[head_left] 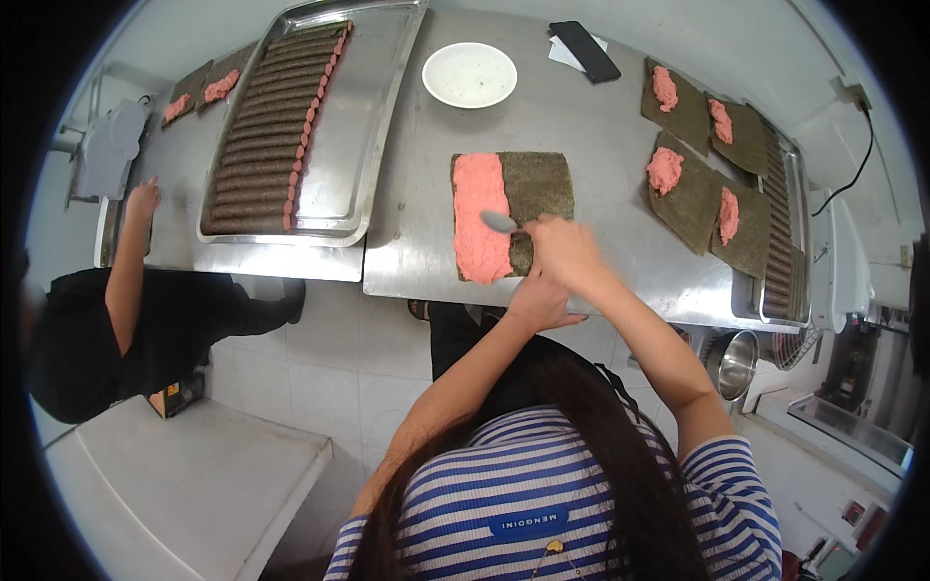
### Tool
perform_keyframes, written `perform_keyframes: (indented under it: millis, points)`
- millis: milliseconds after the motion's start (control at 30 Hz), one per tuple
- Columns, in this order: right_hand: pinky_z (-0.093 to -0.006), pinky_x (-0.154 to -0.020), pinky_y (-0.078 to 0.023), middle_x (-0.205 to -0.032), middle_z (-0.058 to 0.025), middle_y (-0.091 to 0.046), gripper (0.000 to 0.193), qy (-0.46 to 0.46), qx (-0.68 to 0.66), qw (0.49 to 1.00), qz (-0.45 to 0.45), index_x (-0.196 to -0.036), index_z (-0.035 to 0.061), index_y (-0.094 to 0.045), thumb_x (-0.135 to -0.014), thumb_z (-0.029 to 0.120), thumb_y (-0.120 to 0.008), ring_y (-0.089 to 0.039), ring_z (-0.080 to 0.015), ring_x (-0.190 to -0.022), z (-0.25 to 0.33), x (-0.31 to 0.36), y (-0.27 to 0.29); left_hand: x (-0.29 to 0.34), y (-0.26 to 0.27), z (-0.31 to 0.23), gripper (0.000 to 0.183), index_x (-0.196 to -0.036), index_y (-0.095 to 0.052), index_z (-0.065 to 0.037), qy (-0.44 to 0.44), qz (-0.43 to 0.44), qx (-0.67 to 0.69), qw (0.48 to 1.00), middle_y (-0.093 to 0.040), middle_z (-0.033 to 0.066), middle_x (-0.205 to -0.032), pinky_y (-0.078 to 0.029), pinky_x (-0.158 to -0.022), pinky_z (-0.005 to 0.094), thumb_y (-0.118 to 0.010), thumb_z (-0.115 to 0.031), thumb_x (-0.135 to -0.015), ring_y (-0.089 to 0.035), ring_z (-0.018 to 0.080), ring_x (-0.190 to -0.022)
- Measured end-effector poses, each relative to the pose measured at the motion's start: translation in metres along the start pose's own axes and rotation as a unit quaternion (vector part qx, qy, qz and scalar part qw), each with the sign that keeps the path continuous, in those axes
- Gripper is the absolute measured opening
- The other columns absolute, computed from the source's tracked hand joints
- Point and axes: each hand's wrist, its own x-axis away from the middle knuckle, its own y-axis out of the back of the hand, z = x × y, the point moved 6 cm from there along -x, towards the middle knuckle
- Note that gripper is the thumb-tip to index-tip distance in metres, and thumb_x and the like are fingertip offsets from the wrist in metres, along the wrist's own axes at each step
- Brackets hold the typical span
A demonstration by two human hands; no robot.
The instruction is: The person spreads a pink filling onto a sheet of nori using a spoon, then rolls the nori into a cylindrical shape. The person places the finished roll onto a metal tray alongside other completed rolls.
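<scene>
A dark green seaweed sheet (542,184) lies on the metal table, its left part covered by a band of pink paste (477,208). My right hand (567,254) is closed around a spoon (499,222), whose bowl rests at the right edge of the paste. Just below it, my left hand (541,302) is at the sheet's near edge by the table front. Its thumb sticks out to the right and the hand looks open, though my right hand partly hides its fingers.
A white bowl (470,76) and a dark phone (584,51) stand further back. At left, a metal tray (363,145) holds several seaweed rolls. Several seaweed sheets (683,208) with pink lumps lie at right beside another tray of rolls (781,232). A co-worker's hand (143,198) is far left.
</scene>
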Motion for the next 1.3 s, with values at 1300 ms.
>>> perform_keyframes:
  millis: [1300]
  points:
    - [-0.0418,-0.062,-0.051,-0.086,-0.0072,-0.063,0.022,0.148,-0.013,0.988,-0.030,-0.089,0.0111,-0.070,-0.071,0.008,-0.059,-0.065,-0.0294,-0.077,0.025,-0.019,0.021,0.000,0.015,-0.003,0.087,-0.125,-0.049,0.003,0.028,0.002,-0.028,0.999,-0.053,0.0188,-0.125,-0.029,-0.106,0.0436,-0.058,-0.067,-0.073,-0.046,0.0313,-0.119]
